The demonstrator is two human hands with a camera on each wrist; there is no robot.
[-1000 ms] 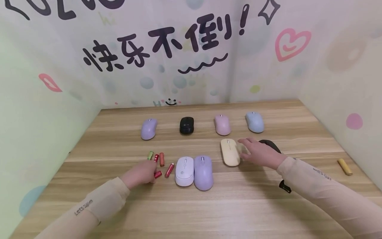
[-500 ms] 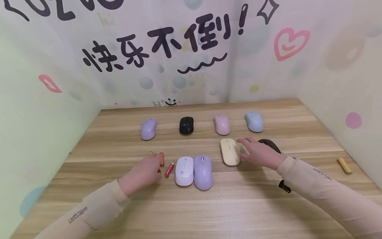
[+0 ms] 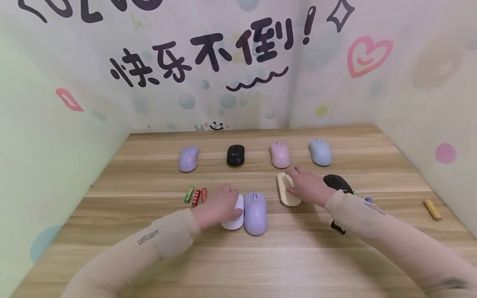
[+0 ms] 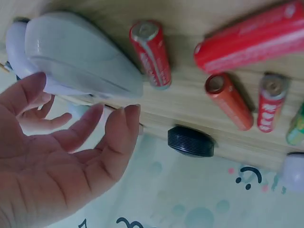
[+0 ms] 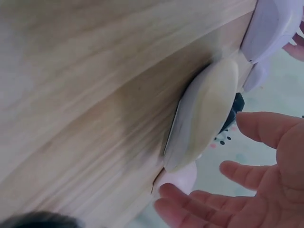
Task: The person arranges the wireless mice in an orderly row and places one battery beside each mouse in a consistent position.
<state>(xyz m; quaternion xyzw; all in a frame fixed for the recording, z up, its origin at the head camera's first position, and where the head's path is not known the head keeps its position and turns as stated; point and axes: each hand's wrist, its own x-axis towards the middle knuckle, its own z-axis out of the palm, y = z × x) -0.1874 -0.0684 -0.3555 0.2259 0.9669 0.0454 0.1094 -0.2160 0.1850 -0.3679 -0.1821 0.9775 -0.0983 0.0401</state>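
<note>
My left hand [image 3: 218, 207] hovers over the left side of a white computer mouse [image 3: 234, 224], hiding part of it. In the left wrist view its fingers are loosely bent, with a gap to the white mouse [image 4: 78, 54]. A purple mouse [image 3: 255, 214] stands right beside the white one. Over the right part of a cream mouse [image 3: 284, 191] hangs my right hand [image 3: 310, 187]. The right wrist view has its fingers spread, apart from the cream mouse [image 5: 204, 114]. Neither hand holds anything.
Several batteries, one of them green [image 3: 189, 194], lie left of the white mouse. Along the back stand purple [image 3: 189, 159], black [image 3: 236, 155], pink [image 3: 280, 155] and blue [image 3: 320, 152] mice. Another black mouse [image 3: 337, 182] is partly behind the right arm. A yellow battery [image 3: 432, 210] lies far right.
My left hand has moved right from the batteries to above the white mouse. My right hand has shifted slightly left, over the cream mouse.
</note>
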